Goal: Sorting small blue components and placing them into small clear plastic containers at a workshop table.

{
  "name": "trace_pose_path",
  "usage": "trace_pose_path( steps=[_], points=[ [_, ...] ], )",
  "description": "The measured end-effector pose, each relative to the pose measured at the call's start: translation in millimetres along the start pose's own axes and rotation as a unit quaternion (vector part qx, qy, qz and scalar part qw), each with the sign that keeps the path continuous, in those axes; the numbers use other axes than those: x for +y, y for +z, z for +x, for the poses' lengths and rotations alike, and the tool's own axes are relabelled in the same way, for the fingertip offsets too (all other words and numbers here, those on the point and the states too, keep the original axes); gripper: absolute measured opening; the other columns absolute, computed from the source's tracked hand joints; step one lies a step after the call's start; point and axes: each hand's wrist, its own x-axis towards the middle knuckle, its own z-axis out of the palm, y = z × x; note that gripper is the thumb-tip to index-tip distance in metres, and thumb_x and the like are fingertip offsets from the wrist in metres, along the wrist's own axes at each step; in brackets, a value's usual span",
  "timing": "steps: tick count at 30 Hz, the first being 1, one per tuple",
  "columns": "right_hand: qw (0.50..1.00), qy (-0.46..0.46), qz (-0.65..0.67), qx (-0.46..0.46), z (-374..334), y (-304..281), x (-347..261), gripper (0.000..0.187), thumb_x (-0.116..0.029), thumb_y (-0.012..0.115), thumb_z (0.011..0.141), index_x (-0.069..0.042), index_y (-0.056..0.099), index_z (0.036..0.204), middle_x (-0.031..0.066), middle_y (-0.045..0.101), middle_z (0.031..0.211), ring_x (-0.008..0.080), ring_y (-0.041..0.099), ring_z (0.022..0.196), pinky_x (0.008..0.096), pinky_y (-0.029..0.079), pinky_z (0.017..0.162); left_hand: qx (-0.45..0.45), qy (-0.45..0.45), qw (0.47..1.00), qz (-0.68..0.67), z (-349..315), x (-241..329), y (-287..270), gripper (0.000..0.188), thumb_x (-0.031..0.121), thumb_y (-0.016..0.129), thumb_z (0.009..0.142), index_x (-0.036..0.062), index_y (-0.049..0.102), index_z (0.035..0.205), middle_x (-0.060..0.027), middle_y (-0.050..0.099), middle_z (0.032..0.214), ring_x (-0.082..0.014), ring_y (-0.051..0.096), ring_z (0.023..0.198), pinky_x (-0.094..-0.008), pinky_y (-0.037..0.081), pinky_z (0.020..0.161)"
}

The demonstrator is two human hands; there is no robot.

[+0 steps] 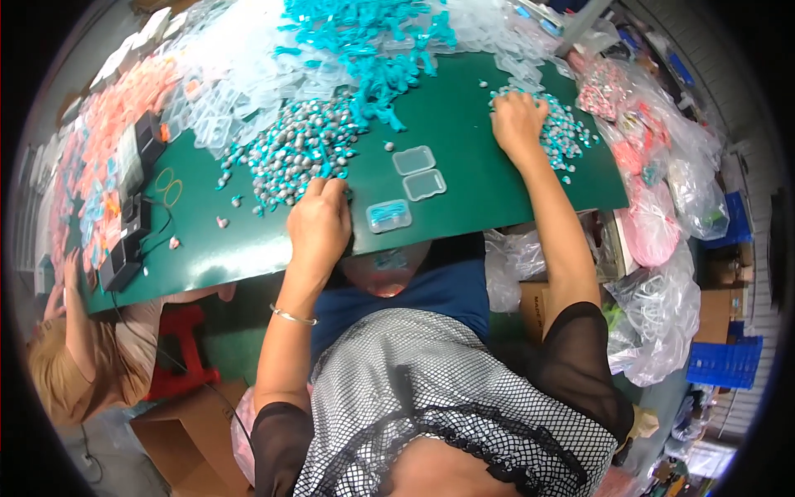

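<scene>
Patterned top (389,348) nearest, small-piece piles (290,153) (565,132) lie at both hands (321,222) (518,126)

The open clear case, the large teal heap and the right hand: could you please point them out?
Open clear case (420,173): head view, join between its halves.
Large teal heap (377,54): head view, its middle.
Right hand (519,124): head view, its back.

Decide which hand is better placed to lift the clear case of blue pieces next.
Likely the left hand: it is just left of the clear case, while the right hand is farther off, by the smaller pile.
</scene>
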Motion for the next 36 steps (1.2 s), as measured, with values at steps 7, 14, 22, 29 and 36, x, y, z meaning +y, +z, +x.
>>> trace_pose_path(
  steps=[7,14,22,29,36],
  points=[
    [0.999,-0.025,0.017,0.021,1,-4,1,0.006,-0.013,0.064,0.076,-0.014,0.069,0.08,0.0038,0.063,0.086,0.0255,0.06,0.089,0.0494,0.036,0.082,0.008,-0.024,0.99,-0.138,-4,10,10,0.009,0.007,0.064,0.082,0.0068,0.065,0.091,-0.0134,0.064,0.086,-0.0356,0.064,0.076,-0.0447,0.051,0.065],
    [0.962,-0.036,0.271,0.016,-45,-42,-40,0.013,-0.01,0.068,0.073,-0.014,0.067,0.085,0.0013,0.062,0.089,0.0223,0.061,0.087,0.0409,0.04,0.079,-0.01,-0.036,0.962,-0.271,8,21,13,0.011,0.006,0.067,0.08,0.0048,0.066,0.091,-0.0118,0.066,0.085,-0.0287,0.064,0.068,-0.0376,0.051,0.062],
    [0.915,0.058,0.398,-0.031,-45,-36,-43,0.015,-0.002,0.071,0.076,-0.005,0.065,0.089,0.0077,0.063,0.083,0.0232,0.063,0.074,0.0351,0.049,0.067,-0.072,-0.023,0.963,-0.259,25,50,25,0.011,0.01,0.066,0.08,0.0057,0.067,0.091,-0.0115,0.068,0.087,-0.0303,0.066,0.072,-0.041,0.052,0.066],
    [0.906,0.067,0.417,-0.029,-49,-30,-43,0.016,-0.002,0.07,0.077,-0.004,0.068,0.092,0.0102,0.064,0.083,0.0233,0.066,0.074,0.0339,0.052,0.064,-0.102,-0.037,0.966,-0.233,27,59,29,0.011,0.012,0.065,0.081,0.0066,0.068,0.09,-0.0109,0.068,0.086,-0.0321,0.066,0.079,-0.0439,0.051,0.071],
    [0.84,0.056,0.535,-0.072,-54,-92,-75,0.011,-0.007,0.072,0.076,-0.004,0.069,0.086,0.0096,0.067,0.082,0.0226,0.064,0.065,0.0334,0.051,0.059,-0.023,0.051,0.985,-0.16,25,51,46,0.009,0.011,0.069,0.077,0.0076,0.068,0.085,-0.0067,0.065,0.081,-0.0266,0.063,0.078,-0.0389,0.049,0.069]
  ],
)
